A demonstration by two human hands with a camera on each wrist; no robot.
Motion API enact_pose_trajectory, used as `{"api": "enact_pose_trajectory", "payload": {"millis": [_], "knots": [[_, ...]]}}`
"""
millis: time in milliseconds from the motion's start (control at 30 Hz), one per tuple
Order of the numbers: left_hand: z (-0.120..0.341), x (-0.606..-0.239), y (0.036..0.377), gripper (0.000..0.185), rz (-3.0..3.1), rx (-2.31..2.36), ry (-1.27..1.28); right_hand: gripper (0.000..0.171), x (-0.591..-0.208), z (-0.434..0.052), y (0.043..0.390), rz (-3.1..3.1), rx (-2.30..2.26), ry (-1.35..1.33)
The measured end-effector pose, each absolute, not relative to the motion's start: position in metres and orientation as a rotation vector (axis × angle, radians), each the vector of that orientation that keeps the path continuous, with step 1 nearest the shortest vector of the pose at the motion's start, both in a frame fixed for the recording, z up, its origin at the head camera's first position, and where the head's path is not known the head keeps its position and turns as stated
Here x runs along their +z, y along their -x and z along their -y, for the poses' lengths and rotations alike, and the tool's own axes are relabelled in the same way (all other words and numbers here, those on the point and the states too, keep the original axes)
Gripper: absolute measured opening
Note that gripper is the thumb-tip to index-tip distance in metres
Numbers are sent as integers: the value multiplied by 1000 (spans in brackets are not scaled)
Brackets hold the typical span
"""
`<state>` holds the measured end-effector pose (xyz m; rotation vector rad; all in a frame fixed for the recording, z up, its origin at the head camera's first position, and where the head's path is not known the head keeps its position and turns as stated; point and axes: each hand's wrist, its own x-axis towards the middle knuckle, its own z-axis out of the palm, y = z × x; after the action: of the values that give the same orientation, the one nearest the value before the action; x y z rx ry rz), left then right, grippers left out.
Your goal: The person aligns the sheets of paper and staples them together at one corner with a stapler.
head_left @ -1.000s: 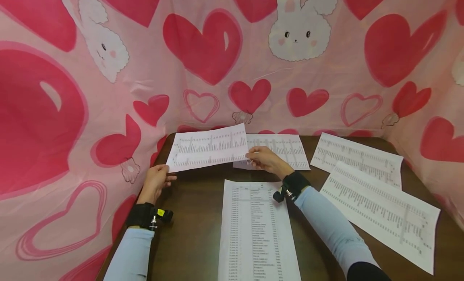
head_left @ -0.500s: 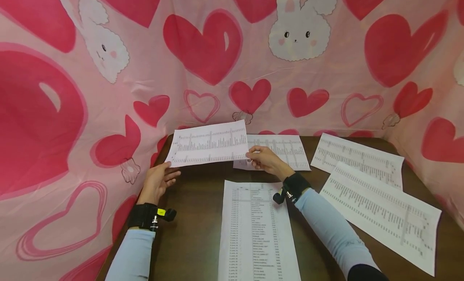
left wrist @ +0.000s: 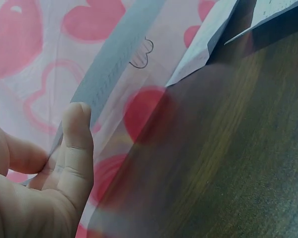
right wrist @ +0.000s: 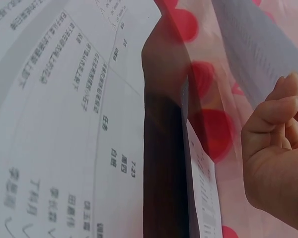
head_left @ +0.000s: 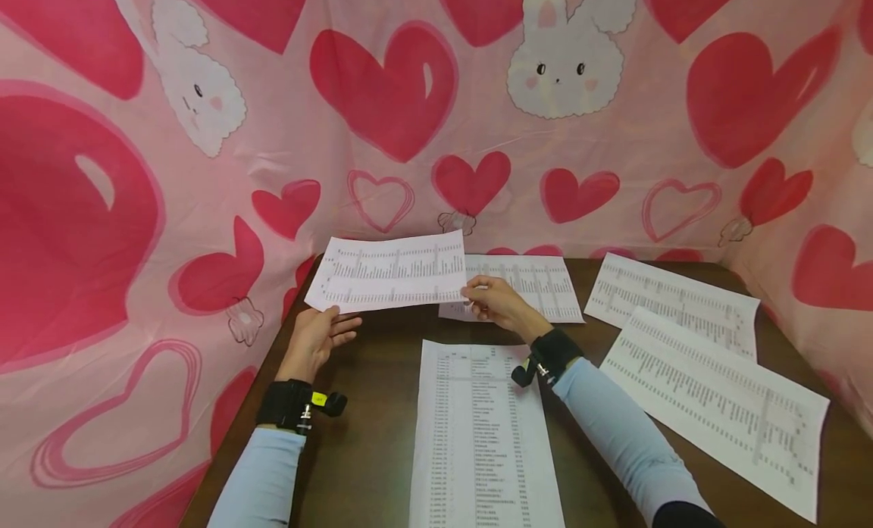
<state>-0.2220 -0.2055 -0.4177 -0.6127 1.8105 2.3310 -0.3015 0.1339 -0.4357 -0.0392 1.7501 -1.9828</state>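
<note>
Dark table (head_left: pixel 368 437): white printed sheet (head_left: pixel 389 274), held lifted.

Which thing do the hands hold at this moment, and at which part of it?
The right hand pinches the raised printed sheet at its right edge. The left hand, fingers extended, touches the sheet's lower left edge from below.

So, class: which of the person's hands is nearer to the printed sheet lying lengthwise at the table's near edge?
Right. The right hand hovers just beyond the sheet's far right corner, pinching the raised sheet; the left hand is off to its left, across bare table.
</note>
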Motion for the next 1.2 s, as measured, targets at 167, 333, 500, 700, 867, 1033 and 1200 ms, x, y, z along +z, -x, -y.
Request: {"api": "enact_pose_trajectory", "payload": {"millis": [167, 333, 500, 700, 867, 1033, 1200], "knots": [[205, -416, 223, 32, -1822, 2330, 609, 8, -433, -137, 300, -1743, -1984, 54], [208, -415, 223, 31, -1813, 2319, 602, 9, -431, -137, 301, -1722, -1974, 48], [212, -414, 221, 28, -1803, 2332, 591, 21, -429, -140, 305, -1716, -1970, 30], [219, -410, 218, 30, -1818, 2312, 611, 31, -423, -146, 311, -1699, -2012, -24], [223, -405, 217, 30, -1835, 2275, 599, 33, -419, -155, 317, -1647, -2069, -89], [223, -402, 218, 22, -1842, 2243, 569, 33, -416, -160, 319, -1659, -2067, -94], [222, -404, 220, 13, -1829, 2206, 512, 38, -418, -159, 322, -1728, -2029, -60]]}}
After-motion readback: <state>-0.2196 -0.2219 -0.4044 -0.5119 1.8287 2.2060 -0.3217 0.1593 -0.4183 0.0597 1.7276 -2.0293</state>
